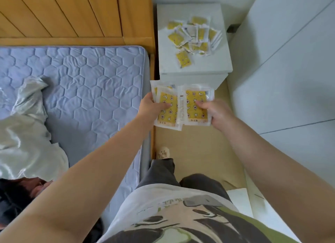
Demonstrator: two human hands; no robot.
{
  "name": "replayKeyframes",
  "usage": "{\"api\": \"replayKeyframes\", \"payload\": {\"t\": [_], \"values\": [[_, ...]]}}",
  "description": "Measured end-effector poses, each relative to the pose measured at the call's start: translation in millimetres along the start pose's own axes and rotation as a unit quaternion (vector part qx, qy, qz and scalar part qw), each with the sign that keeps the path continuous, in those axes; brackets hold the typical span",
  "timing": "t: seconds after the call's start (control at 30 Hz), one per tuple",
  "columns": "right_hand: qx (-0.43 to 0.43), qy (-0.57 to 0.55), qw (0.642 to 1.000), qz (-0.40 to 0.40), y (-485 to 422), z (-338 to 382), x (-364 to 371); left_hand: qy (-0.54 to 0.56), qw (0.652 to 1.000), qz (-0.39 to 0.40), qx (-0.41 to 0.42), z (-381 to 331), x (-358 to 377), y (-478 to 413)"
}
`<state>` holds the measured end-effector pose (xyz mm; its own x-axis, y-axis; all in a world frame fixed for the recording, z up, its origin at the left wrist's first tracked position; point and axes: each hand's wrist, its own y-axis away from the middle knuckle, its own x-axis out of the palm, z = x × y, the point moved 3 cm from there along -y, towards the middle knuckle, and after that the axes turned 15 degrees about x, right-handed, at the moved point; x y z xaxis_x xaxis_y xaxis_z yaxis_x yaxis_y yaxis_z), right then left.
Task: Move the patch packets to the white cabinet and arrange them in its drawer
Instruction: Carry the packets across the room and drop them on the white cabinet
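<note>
On the head view I was looking down a narrow strip of tan floor (195, 152) that ran between a mattress (81, 79) on the left and tall white panels (290, 70) on the right. The person's left hand (151, 107) was grasping a fan of patch packets (167, 114), its thumb laid across the yellow star-printed face and its fingers hidden behind. The right hand (218, 114) gripped a second bunch of packets (196, 99) by its right edge, thumb on the front. The two bunches overlapped in the middle and were held in the air just on the near side of the white cabinet (181, 12).

On the cabinet's top lay a loose pile of packets (196, 36), some yellow side up and some showing a white back, heaped toward the far right. A single packet (183, 59) lay apart from the pile, nearer the front edge. I saw the cabinet's front only as a narrow band below the top, and I could not make out the drawer there.

The mattress was quilted pale blue, with a wooden headboard (63, 12) at its far end and a silvery satin cloth (27, 126) crumpled on its left side. Nearest to me were the person's printed shirt (172, 206), dark trousers (163, 173) and one pale slipper (162, 152) on the floor.
</note>
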<state>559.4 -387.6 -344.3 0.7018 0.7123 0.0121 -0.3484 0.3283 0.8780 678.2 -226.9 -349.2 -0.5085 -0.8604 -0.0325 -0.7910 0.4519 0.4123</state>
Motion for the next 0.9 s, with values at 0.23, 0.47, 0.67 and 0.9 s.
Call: {"api": "replayKeyframes", "payload": {"t": [0.23,0.47,0.67,0.9], "values": [[0.008,-0.012,1.0,-0.023,-64.2,101.5,-2.4,0.007,1.0,0.018,-0.02,-41.9,31.7,-116.4],[0.037,0.025,0.996,-0.071,-165.1,198.0,-36.9,0.01,0.998,-0.009,-0.062,-47.3,90.1,-235.4],[0.06,0.114,0.984,-0.12,-254.9,285.1,-68.4,-0.055,0.991,-0.058,-0.112,-43.6,140.3,-339.3],[-0.017,0.206,0.971,-0.118,-349.7,385.7,-59.1,-0.056,0.992,-0.08,-0.078,-61.5,174.3,-444.5]]}}
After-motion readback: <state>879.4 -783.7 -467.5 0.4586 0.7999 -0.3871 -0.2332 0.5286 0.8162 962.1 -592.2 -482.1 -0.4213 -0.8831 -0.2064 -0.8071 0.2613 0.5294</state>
